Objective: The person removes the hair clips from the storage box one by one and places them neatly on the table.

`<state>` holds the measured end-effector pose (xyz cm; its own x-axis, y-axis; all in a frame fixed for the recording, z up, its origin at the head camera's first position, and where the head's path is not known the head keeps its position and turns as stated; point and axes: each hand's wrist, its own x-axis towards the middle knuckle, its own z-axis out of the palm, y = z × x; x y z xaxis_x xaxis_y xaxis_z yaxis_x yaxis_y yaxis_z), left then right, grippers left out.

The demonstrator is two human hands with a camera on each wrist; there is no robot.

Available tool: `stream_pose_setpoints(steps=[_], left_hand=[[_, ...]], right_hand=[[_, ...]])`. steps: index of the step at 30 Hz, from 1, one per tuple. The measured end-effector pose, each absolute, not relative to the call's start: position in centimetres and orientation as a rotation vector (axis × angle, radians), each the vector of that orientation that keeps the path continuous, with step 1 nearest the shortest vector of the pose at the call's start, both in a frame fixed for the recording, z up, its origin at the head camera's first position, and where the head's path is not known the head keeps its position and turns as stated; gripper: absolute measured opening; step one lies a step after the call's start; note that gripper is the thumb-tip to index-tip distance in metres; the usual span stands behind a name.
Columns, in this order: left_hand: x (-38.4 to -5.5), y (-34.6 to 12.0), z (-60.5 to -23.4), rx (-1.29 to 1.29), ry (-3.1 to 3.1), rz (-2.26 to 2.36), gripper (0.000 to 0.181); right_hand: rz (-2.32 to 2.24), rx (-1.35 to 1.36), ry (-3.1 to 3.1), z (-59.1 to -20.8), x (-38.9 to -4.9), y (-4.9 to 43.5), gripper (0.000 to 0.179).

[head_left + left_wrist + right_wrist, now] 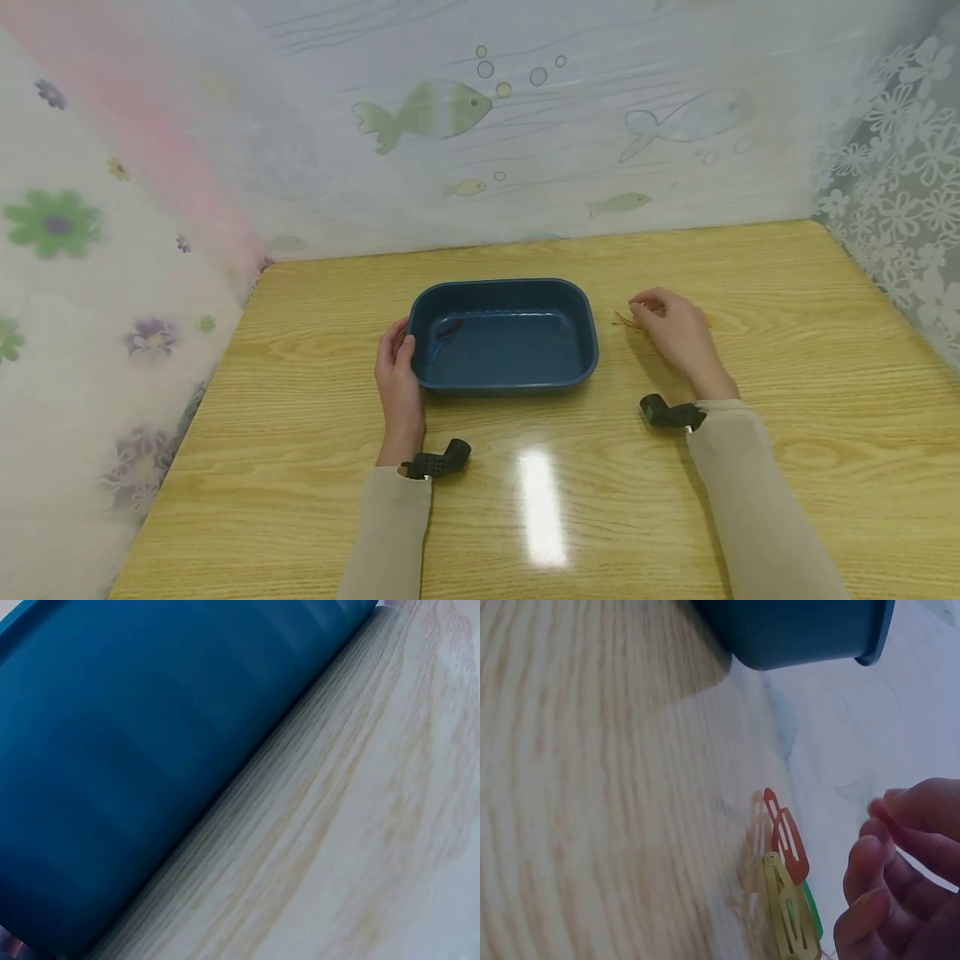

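Note:
A dark blue rectangular basin (pixel 502 385) stands in the middle of the table. At its left end my left hand (pixel 397 367) grips the wall, with the thumb at the rim. Inside the basin, toward the left, lie a dark red clip (pixel 449 328) and a faint blue one (pixel 439 343). My right hand (pixel 675 333) is bent above the table right of the basin, fingers loosely curled and nothing visible between them. Beside it in the right wrist view are snap hair clips: an orange-red clip (pixel 792 844), a yellow clip (pixel 793 919) and a partly hidden green clip (pixel 812 909).
The wood-grain table (pixel 300 442) reaches back to a curtain (pixel 555 167) printed with fish. Flowered sheets hang at the left and right sides. Each wrist carries a black camera mount, the left mount (pixel 442 458) and the right mount (pixel 670 412).

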<state>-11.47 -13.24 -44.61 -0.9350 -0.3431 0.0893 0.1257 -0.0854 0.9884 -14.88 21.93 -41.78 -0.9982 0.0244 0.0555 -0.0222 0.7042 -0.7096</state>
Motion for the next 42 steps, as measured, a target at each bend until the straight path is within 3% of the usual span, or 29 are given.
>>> stream_pose_setpoints(steps=[9,28,39,42], left_hand=[[-11.4,-13.3,-44.6,0.229,-1.875,-2.091,0.030],[-11.3,-13.4,-44.4,0.243,-1.879,-2.091,0.031],[-10.5,-12.9,-42.5,0.237,-1.879,-2.107,0.033],[-10.8,-12.9,-43.1,0.218,-1.860,-2.122,0.032]], right_hand=[[1.362,0.021,-2.850,-40.8,-14.7,21.6,0.044],[1.469,0.256,-2.872,-38.9,-14.0,20.1,0.038],[1.492,0.391,-2.857,-34.3,-12.0,17.5,0.027],[1.507,0.422,-2.850,-34.6,-12.3,17.6,0.029]])
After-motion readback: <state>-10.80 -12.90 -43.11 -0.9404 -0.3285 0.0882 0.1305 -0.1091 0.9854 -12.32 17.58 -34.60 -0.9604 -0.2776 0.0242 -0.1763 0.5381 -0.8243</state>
